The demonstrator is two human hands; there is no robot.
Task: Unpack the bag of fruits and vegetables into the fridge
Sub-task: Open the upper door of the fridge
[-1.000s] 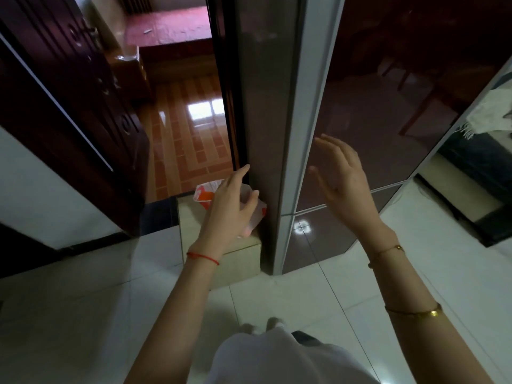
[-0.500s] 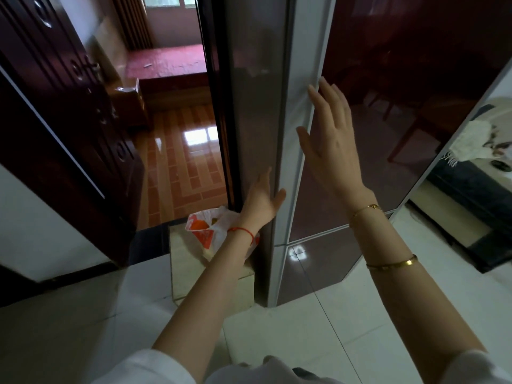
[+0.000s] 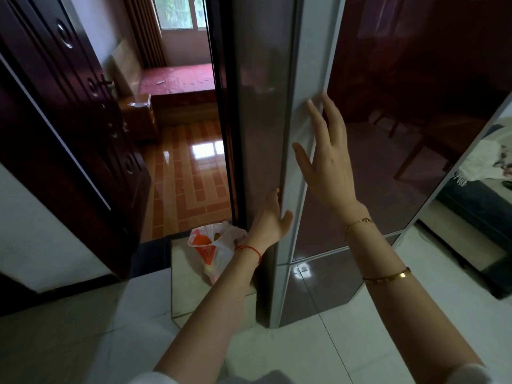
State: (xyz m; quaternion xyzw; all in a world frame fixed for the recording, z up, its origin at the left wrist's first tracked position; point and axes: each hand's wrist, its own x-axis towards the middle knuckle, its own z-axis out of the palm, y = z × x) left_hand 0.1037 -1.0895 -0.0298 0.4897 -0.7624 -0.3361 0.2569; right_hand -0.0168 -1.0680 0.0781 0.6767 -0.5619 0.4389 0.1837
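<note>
Head view looks down along two bare forearms reaching toward the tall fridge (image 3: 388,134). Of the two hands, the left hand (image 3: 270,220) is hooked on the fridge's near corner edge, fingers wrapped around the seam out of sight and thumb lying against the pale side strip; a red string bracelet (image 3: 250,249) circles that wrist. The right hand (image 3: 328,159) is higher, fingers straight and slightly spread, fingertips resting on the pale vertical strip at the edge of the glossy dark-red door, holding nothing. Two gold bracelets (image 3: 386,275) sit on the right forearm. Both fridge doors, the upper and the lower one, appear closed.

Just left of the fridge, partly behind the left wrist, the bag of fruits and vegetables (image 3: 213,245) sits on a low pale block (image 3: 188,297) on the floor; it is a thin white plastic bag with orange print, its mouth loosely open, with yellowish produce showing through.

Farther left, a dark wooden door (image 3: 69,120) stands open onto a room with a shiny orange tiled floor (image 3: 191,173), a red-covered bed (image 3: 180,81) and a window (image 3: 180,12). White floor tiles (image 3: 304,356) lie underfoot.
</note>
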